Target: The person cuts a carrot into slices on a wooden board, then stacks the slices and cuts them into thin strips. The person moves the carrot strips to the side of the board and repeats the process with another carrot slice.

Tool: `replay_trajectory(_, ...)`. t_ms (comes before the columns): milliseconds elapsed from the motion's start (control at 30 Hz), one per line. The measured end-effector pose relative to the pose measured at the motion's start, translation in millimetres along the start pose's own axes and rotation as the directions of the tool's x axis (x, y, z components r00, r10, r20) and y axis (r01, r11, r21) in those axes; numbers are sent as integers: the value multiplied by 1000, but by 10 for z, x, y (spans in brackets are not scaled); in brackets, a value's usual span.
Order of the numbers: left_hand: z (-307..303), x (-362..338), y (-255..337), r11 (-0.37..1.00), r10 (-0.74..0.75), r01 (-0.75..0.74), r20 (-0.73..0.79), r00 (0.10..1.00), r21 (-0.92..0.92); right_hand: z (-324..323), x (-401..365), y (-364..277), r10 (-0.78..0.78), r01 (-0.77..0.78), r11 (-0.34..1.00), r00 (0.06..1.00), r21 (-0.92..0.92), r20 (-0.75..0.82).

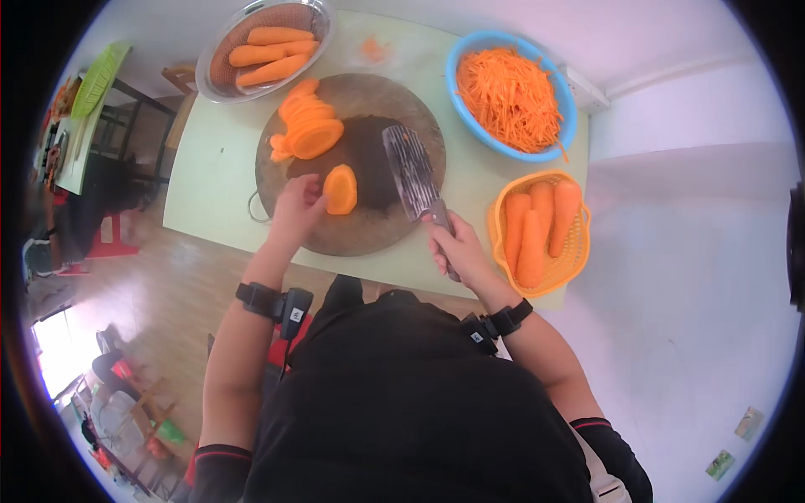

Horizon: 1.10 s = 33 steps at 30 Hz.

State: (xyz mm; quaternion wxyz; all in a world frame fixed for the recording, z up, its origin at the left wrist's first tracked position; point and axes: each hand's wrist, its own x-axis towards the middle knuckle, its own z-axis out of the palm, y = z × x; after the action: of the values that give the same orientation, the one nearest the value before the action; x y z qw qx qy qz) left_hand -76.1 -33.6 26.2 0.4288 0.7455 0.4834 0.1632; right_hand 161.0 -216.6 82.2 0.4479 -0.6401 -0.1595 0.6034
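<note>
Head view, hidden parts: the right fingers cover part of the handle; the steel bowl (205, 70) is cut at the top edge; clutter at far left is hard to make out.
Carrot piece (341, 190): on the chopping board (360, 241), just right of the left hand (300, 204), left of the cleaver (411, 172).
Right hand (455, 249): closed around the cleaver's handle, blade over the board's right side; I cannot tell whether it touches the wood.
Left hand: half open, fingers loosely bent at the carrot piece's edge; contact is unclear.
Basket (582, 267): whole carrots (529, 243), near the right hand.
Slices (310, 130): overlapping, beyond the left hand.
Blue basin (453, 88): carrot shreds (510, 96), far right.
</note>
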Motion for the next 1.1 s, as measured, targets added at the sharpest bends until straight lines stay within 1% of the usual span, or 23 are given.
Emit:
replay_trajectory(33, 58, 43, 38, 1000, 1, -1, 3, 1000, -11, 21, -4, -28, 2, -2, 1000, 1000, -8, -8)
replay_trajectory(100, 131, 110, 86, 988, 73, -76, 31, 997, 132, 86, -16, -85, -17, 15, 999, 999, -51, -34)
replay_trajectory(133, 188, 134, 22, 975, 145, -148, 28, 989, 163, 127, -33, -99, -18, 16, 998, 999, -61, -41)
replay_trajectory(233, 214, 197, 49, 983, 106, -115, 71, 992, 143, 215, -32, -178, -34, 34, 994, 999, -101, 2)
replay_trajectory(267, 226, 206, 49, 979, 147, -149, 20, 989, 141, 234, -22, -183, -28, 29, 993, 1000, -112, 7)
replay_trajectory(300, 201, 239, 54, 979, 152, -154, 25, 988, 135, 249, -13, -184, -23, 24, 992, 1000, -121, 9)
replay_trajectory(367, 112, 322, 78, 1000, -17, 15, 200, 980, 8, 272, -4, -185, -19, 16, 991, 1000, -130, -21)
replay_trajectory(400, 96, 368, 47, 1000, -12, 11, 205, 979, 5, 267, 7, -175, -17, 12, 990, 999, -140, -36)
replay_trajectory(467, 109, 461, -42, 977, -83, 147, 353, 932, -157, 224, 11, -139, -19, 9, 990, 997, -139, -74)
replay_trajectory(500, 137, 497, -59, 977, -79, 143, 354, 932, -158, 195, 25, -119, -21, 6, 990, 994, -137, -103)
replay_trajectory(567, 174, 536, -103, 912, -91, 242, 410, 908, -332, 180, 30, -56, -37, 21, 988, 994, -155, -100)
replay_trajectory(600, 160, 536, -41, 913, -90, 241, 411, 907, -330, 174, 33, -41, -52, 35, 984, 994, -175, -94)
replay_trajectory(667, 138, 508, 162, 807, -97, 300, 386, 917, -509, 185, 35, -52, -66, 45, 975, 994, -217, -91)
replay_trajectory(700, 173, 500, 180, 809, -95, 298, 388, 917, -507, 187, 35, -54, -79, 54, 963, 993, -263, -85)
replay_trajectory(767, 254, 484, 186, 776, -114, 277, 307, 945, -567, 182, 36, -53, -61, 37, 962, 995, -269, -82)
replay_trajectory(833, 306, 500, 119, 797, -113, 269, 303, 946, -540, 164, 34, -81, -41, 20, 961, 997, -277, -72)
replay_trajectory(900, 330, 461, 96, 821, -118, 263, 301, 946, -506, 148, 17, -105, -48, 31, 940, 998, -339, -42)
replay_trajectory(933, 332, 429, 111, 900, -44, 108, 158, 986, -423, 126, 26, -106, -47, 32, 942, 998, -333, -37)
replay_trajectory(967, 341, 384, 127, 950, 51, -40, 27, 998, -310, 97, 34, -98, -52, 46, 940, 999, -338, -9)
replay_trajectory(1000, 307, 342, 192, 953, 49, -38, 30, 998, -301, 67, 43, -91, -59, 62, 938, 998, -341, 18)
replay_trajectory(1033, 246, 296, 286, 957, 254, -255, -27, 967, -137, 46, 44, -93, -59, 62, 942, 998, -331, 21)
replay_trajectory(1067, 231, 248, 345, 891, 454, -452, -45, 890, 39, 26, 45, -102, -64, 74, 946, 997, -317, 41)
replay_trajectory(1100, 250, 199, 362, 891, 453, -451, -40, 891, 47, 18, 52, -117, -70, 85, 949, 996, -303, 61)
